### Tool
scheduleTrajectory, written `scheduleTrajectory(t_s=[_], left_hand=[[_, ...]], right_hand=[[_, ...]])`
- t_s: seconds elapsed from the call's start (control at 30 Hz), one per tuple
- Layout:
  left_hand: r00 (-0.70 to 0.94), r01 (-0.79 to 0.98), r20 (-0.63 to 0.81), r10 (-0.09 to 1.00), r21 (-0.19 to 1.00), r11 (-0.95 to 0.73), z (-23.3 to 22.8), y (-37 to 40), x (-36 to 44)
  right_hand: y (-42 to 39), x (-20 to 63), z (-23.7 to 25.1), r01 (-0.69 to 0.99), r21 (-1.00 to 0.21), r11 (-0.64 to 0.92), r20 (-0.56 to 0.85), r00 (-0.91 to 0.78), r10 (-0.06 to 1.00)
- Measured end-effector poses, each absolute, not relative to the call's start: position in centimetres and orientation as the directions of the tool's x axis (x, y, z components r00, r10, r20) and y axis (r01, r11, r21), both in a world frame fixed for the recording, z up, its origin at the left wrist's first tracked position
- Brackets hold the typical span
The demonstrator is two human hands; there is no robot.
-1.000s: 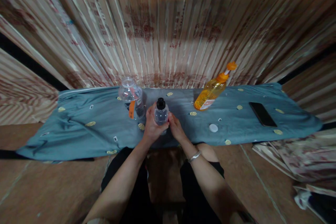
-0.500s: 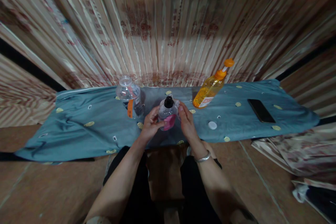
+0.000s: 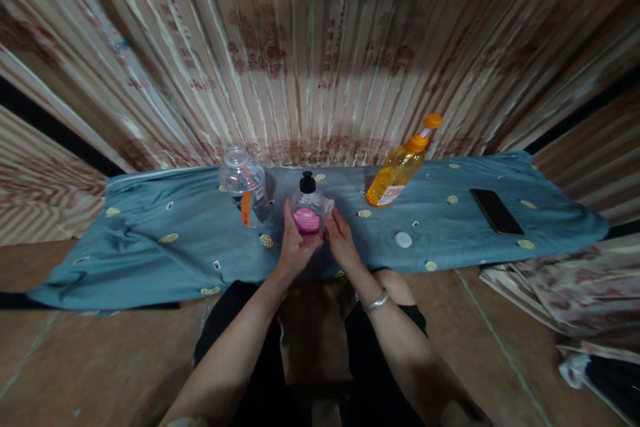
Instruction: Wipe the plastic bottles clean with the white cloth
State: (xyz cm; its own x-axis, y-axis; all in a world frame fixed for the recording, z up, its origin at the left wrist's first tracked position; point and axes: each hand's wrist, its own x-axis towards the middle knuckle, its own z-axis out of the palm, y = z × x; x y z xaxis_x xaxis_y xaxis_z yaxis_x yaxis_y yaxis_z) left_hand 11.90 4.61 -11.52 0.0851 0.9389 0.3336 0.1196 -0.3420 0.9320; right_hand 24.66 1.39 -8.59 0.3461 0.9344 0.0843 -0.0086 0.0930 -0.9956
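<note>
My left hand (image 3: 296,244) is wrapped round a small clear bottle (image 3: 316,202) with a black cap (image 3: 307,181) and a pink label (image 3: 307,220). The bottle stands roughly upright, its label facing me. On its right side, my right hand (image 3: 343,237) has its fingers closed on a crumpled, whitish see-through piece (image 3: 328,207) that lies against the bottle; whether it is film or tissue I cannot tell. To the left is a larger clear plastic bottle (image 3: 246,180) without a cap, bearing an orange and dark label. On the right stands a yellow-orange pump bottle (image 3: 400,170).
A teal patterned cloth (image 3: 150,213) covers the narrow table. A white round cap (image 3: 403,239) lies right of my hands, and a black phone (image 3: 497,211) farther right. A pleated curtain (image 3: 310,67) hangs directly behind the table.
The small bottle has shifted left and turned, so its pink label now faces me squarely. My right hand has moved down and left along its side. The other things stay put.
</note>
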Motion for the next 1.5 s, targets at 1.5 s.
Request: scheduleTrajectory(t_s=[1.5], left_hand=[[-0.144, 0.013, 0.285, 0.948, 0.958, -0.286, -6.2, 5.6, 11.4]], right_hand=[[0.7, 25.8, -11.1, -0.430, -0.876, -0.219, -0.293, 0.113, 0.949]])
